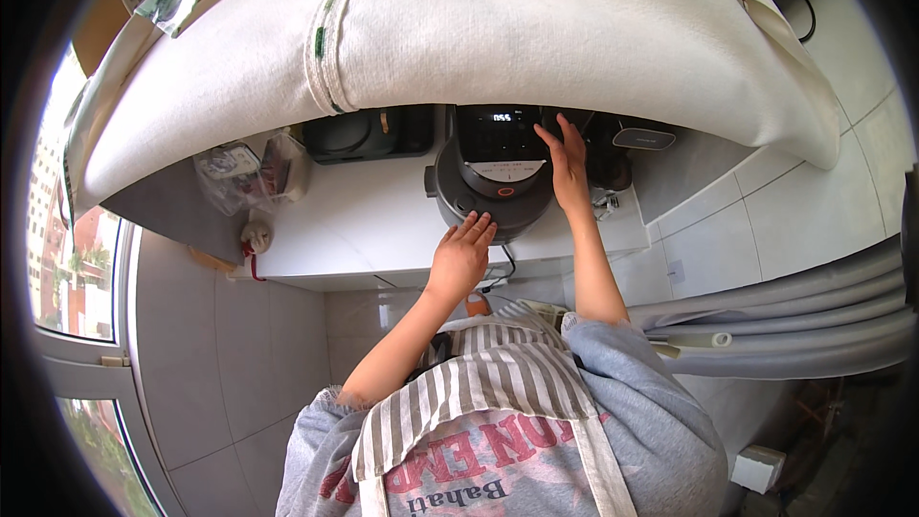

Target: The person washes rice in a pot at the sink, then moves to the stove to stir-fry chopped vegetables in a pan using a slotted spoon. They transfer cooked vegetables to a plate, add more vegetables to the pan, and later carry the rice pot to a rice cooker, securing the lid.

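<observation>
A dark round kitchen appliance point(449, 190), which looks like an electric cooker, stands on the white countertop point(359, 208). Its black display panel point(500, 135) is lit with digits. My left hand point(461, 251) rests with its fingertips on the near edge of the appliance's lid and grips nothing. Along the appliance's right side my right hand point(567, 165) is raised, fingers apart, close to the panel's right edge; whether it touches is unclear. A black power cord point(511, 266) hangs at the counter's front.
White cloth point(538, 29) covers the upper view and hides what lies behind. Plastic bags point(233, 172) and a dark green case point(366, 133) stand left of the appliance. A small figurine point(255, 235) sits near the counter's left end. Grey fabric point(790, 323) hangs at the right.
</observation>
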`<state>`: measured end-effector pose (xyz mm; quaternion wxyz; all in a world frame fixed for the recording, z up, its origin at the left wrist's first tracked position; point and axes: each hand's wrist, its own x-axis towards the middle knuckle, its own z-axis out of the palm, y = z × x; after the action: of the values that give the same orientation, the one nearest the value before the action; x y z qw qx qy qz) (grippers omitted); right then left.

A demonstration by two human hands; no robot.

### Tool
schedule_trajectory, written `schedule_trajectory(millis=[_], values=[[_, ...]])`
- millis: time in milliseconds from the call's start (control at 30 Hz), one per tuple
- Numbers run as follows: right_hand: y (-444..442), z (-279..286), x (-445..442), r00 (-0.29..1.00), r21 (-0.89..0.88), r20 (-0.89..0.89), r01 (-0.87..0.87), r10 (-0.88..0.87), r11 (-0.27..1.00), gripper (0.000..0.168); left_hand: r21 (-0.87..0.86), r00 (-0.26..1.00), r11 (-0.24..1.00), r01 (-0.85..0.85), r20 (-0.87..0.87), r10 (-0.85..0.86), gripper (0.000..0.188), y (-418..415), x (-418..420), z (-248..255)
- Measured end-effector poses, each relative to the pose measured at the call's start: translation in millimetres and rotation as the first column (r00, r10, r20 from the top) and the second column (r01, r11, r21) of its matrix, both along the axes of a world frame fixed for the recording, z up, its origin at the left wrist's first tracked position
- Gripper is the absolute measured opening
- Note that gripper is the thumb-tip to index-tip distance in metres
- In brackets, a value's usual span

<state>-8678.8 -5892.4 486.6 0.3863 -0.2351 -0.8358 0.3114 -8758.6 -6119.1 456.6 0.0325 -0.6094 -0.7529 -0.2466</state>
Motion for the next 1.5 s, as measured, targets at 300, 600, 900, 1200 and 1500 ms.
schedule_trajectory(millis=[300,600,900,1200,1500], values=[[5.3,32.3,-53.8,0.943,0.358,0.332,-0.125,-0.001,0.925,0.042,0.026,0.997,1.0,-0.005,0.075,0.003,0.043,-0.3,-0.6,2.2],[10.3,37.7,-77.7,0.906,0.165,0.417,-0.155,0.074,0.974,0.043,0.018,0.994,1.0,-0.02,0.112,0.017,0.041,-3.2,0.5,-2.4],[8.5,30.6,-74.0,0.947,0.158,0.306,-0.148,0.094,0.976,0.039,0.025,0.993,0.999,-0.021,0.113,0.018,0.042,-0.3,-0.5,-5.1],[-19.1,26.4,-22.3,0.975,0.345,0.202,-0.156,0.089,0.925,0.035,0.012,0.994,1.0,-0.014,0.107,0.012,0.043,-1.4,2.2,2.5],[-68.1,-6.2,45.2,0.986,0.234,0.036,0.153,-0.166,0.96,0.042,-0.003,0.99,0.999,0.052,0.128,-0.051,0.062,-5.3,9.5,1.9]])
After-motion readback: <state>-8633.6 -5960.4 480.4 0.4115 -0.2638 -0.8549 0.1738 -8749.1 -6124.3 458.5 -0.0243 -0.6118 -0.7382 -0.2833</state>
